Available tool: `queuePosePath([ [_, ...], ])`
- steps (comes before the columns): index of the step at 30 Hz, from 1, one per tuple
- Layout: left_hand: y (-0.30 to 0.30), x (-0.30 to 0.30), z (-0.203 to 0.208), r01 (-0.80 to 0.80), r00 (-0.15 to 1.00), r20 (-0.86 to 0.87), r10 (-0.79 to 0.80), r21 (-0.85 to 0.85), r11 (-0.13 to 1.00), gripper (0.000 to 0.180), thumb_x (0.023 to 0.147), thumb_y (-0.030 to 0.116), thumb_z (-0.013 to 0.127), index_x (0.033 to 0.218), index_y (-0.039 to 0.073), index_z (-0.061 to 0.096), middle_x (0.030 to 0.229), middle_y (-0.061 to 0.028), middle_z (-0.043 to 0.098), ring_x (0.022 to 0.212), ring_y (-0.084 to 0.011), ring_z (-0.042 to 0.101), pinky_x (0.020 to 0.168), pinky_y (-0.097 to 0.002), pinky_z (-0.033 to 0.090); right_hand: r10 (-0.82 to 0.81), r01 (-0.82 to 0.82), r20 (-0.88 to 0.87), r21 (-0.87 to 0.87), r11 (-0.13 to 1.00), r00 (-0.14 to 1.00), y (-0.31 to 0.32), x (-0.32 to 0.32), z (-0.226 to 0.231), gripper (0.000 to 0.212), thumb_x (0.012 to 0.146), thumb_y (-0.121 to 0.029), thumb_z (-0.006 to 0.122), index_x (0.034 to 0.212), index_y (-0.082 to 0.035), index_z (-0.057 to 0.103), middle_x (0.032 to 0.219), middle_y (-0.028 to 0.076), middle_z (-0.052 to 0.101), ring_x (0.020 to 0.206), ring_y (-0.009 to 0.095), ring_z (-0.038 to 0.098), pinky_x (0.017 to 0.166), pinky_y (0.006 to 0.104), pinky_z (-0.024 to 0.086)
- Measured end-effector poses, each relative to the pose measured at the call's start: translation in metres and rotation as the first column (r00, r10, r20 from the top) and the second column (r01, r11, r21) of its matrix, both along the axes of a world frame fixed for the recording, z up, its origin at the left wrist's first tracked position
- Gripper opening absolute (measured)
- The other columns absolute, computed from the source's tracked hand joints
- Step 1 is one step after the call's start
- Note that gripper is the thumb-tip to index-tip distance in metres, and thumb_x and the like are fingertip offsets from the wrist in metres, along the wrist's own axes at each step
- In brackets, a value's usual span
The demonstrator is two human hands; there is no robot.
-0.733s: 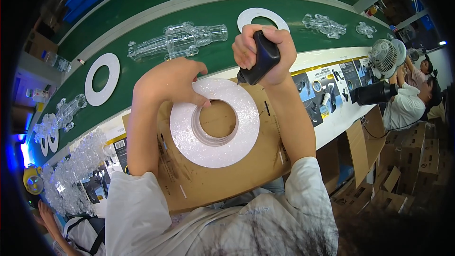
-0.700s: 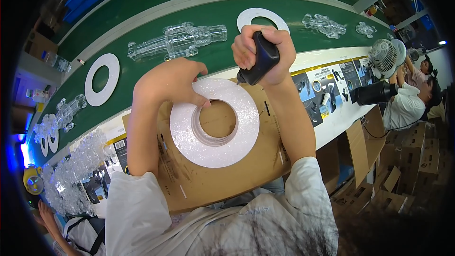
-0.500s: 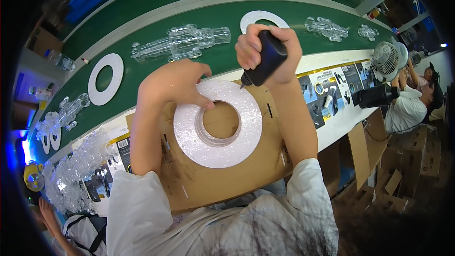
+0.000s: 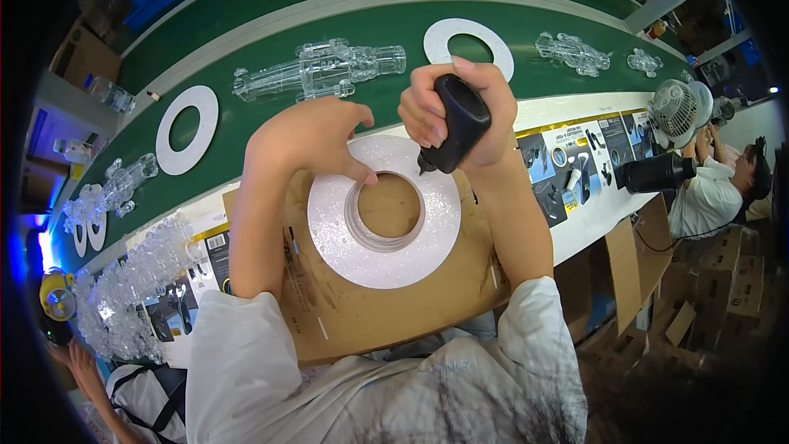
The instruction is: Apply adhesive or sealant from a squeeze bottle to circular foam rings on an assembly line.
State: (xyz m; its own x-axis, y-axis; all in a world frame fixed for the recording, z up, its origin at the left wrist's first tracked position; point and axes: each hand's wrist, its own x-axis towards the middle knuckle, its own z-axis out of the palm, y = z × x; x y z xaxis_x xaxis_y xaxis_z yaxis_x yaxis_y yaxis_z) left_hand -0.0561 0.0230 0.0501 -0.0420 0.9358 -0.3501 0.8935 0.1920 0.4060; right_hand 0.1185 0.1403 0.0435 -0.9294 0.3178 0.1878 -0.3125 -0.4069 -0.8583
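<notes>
On a cardboard sheet (image 4: 370, 325) before me lies a stack of flat white rings (image 4: 403, 271), its top glossy with small wet-looking specks. My left hand (image 4: 316, 140) arches over the stack's upper left, fingers apart. Its thumb rests by the inner edge of the hole. Wrapped in my right hand (image 4: 485, 119) is a black squeeze bottle (image 4: 460, 127), tipped so that its narrow nozzle points down at the upper right of the top ring. Whether the nozzle touches the ring I cannot tell.
Beyond, a green conveyor belt (image 4: 271, 131) carries white rings (image 4: 201, 107) and clear plastic pieces (image 4: 329, 70). More clear pieces (image 4: 136, 296) are heaped at left. To the right are a black bottle (image 4: 657, 173), a fan (image 4: 674, 111), cardboard boxes (image 4: 715, 288) and a co-worker (image 4: 715, 197).
The black squeeze bottle has moved a little toward me, its nozzle now lower over the top ring. My left hand keeps nearly the same place. The whole view has shifted slightly.
</notes>
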Motion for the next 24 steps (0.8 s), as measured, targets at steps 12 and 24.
queuePosePath([
  [12,-0.004,-0.002,-0.002,0.000,1.000,0.004,0.000,0.069,0.998,0.081,0.061,0.051,0.087,0.122,0.002,0.064,0.102,-0.0177,0.071,0.094,-0.0340,0.068,0.083,-0.0396,0.053,-0.033,0.031,-0.085,-0.024,0.999,0.996,0.002,-0.005,-0.009,0.048,0.093,-0.043,0.038,0.064,-0.006,0.044,0.050,0.004,0.043,0.046,0.013,0.038,0.045,0.0267,0.033],
  [24,0.004,-0.013,0.003,-0.103,0.994,0.027,0.102,0.068,0.992,0.060,0.081,0.048,0.075,0.119,0.002,0.065,0.105,-0.0211,0.069,0.096,-0.0351,0.067,0.084,-0.0409,0.052,-0.009,0.009,-0.003,0.037,0.999,1.000,0.005,-0.002,-0.007,0.046,0.090,-0.046,0.041,0.065,-0.008,0.042,0.052,0.001,0.043,0.050,0.012,0.039,0.051,0.0259,0.034],
])
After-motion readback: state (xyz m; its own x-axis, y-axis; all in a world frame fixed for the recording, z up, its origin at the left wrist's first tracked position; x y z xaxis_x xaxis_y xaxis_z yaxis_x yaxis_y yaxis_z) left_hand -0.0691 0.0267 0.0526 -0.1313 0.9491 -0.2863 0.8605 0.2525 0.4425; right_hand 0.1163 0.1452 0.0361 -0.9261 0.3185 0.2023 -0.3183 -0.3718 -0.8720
